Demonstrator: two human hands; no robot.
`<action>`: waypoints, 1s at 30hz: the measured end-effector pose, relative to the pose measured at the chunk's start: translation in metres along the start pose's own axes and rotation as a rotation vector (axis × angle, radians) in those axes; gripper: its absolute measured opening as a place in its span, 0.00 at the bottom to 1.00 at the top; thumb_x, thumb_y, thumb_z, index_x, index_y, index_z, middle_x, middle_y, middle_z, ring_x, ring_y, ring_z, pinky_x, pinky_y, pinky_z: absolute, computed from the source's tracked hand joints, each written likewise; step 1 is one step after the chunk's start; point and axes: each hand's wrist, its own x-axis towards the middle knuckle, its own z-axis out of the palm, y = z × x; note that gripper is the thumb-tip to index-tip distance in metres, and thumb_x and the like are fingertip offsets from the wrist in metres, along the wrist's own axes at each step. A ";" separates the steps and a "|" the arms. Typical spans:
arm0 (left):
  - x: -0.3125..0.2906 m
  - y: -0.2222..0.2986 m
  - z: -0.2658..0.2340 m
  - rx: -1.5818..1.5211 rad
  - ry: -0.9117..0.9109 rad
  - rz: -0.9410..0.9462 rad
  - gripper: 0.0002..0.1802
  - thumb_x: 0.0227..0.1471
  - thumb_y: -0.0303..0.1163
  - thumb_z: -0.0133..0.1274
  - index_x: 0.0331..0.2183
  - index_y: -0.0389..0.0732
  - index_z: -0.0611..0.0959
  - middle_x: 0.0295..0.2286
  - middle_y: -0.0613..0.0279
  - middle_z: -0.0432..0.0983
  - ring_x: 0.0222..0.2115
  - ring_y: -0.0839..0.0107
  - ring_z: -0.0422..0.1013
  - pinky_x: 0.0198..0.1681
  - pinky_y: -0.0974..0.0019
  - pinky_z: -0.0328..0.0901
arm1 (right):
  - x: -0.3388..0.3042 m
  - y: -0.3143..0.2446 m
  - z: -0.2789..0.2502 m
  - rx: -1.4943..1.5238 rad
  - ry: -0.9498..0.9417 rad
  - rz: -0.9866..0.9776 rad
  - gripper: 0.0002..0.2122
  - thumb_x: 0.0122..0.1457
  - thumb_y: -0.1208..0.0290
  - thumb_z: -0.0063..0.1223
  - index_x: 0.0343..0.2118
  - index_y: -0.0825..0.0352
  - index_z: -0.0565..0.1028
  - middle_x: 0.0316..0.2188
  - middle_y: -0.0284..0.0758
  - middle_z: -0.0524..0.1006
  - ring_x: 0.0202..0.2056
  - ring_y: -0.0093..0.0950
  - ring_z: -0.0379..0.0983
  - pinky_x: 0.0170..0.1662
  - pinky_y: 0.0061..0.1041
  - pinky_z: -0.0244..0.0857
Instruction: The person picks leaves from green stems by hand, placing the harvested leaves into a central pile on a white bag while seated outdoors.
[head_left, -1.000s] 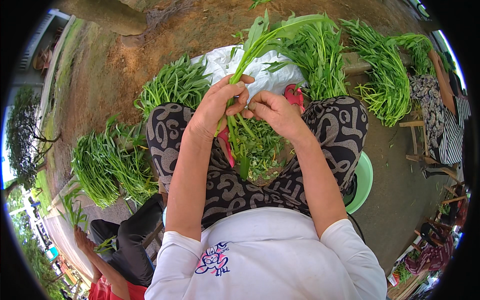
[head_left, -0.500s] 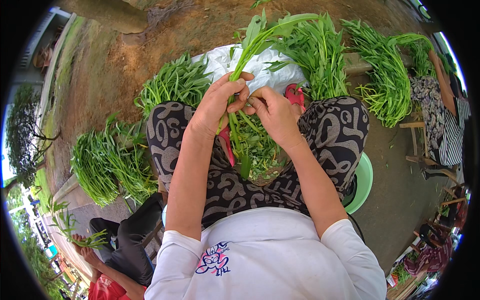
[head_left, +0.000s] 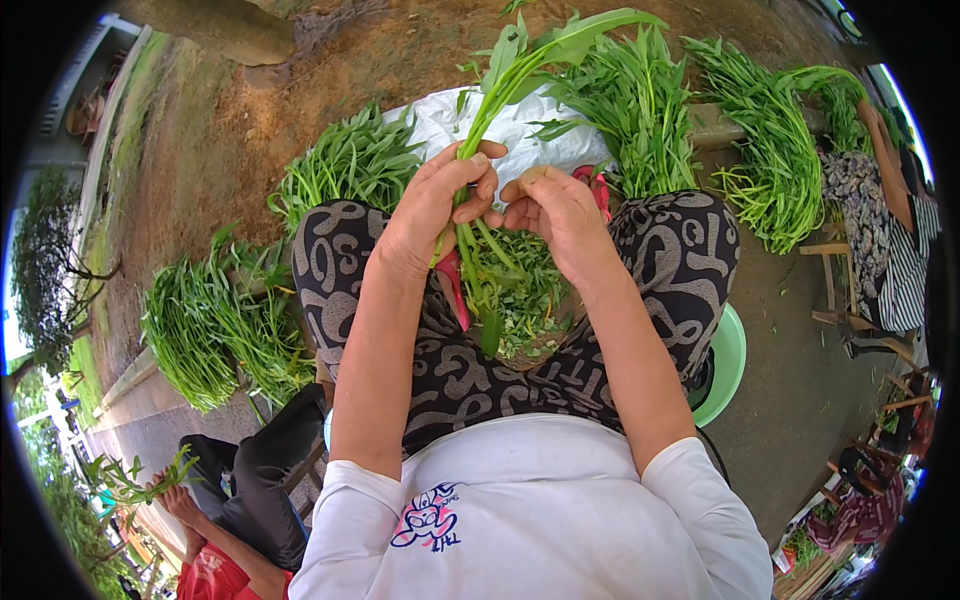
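My left hand [head_left: 425,208] is closed round a small bunch of water spinach [head_left: 490,110]. Its leafy tops point up and away from me, and the thick stem ends hang below my fist. To the right, my right hand [head_left: 568,218] is curled with thumb and fingertips pinched together, level with the left fingers and a small gap from them. Whatever lies in that pinch, if anything, is too small to make out. Below both hands, a litter of leaf and stem scraps [head_left: 535,295] covers the ground between my feet.
A white sack [head_left: 520,130] lies ahead. Heaps of greens flank it: one left [head_left: 345,165], one right [head_left: 645,115], others farther out. A green basin [head_left: 735,365] stands by my right knee. Seated people work either side; the left one's hands [head_left: 170,495] hold green stems.
My right hand has drawn slightly right, away from the left fingers and stems. My left hand keeps its grip almost in place. The left person's stems have dropped lower.
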 end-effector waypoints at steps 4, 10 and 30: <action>0.001 -0.002 -0.004 0.005 0.011 0.036 0.15 0.56 0.31 0.41 0.43 0.33 0.70 0.22 0.69 0.65 0.14 0.82 0.52 0.26 0.76 0.57 | 0.003 0.001 -0.005 -0.262 0.062 -0.147 0.10 0.61 0.67 0.47 0.32 0.70 0.71 0.27 0.32 0.75 0.29 0.19 0.71 0.34 0.19 0.66; 0.004 -0.004 -0.007 -0.009 0.043 0.068 0.15 0.57 0.32 0.41 0.43 0.34 0.70 0.22 0.69 0.65 0.14 0.82 0.53 0.26 0.76 0.56 | 0.001 0.003 -0.001 -0.562 0.034 -0.308 0.05 0.54 0.79 0.52 0.35 0.70 0.72 0.29 0.32 0.74 0.29 0.21 0.70 0.35 0.20 0.66; 0.009 -0.009 -0.017 -0.265 -0.021 0.062 0.13 0.58 0.31 0.42 0.43 0.34 0.70 0.23 0.68 0.65 0.16 0.82 0.54 0.23 0.78 0.52 | 0.000 0.005 0.007 -1.064 -0.100 -0.667 0.05 0.49 0.78 0.55 0.28 0.63 0.72 0.31 0.33 0.73 0.29 0.37 0.73 0.32 0.33 0.68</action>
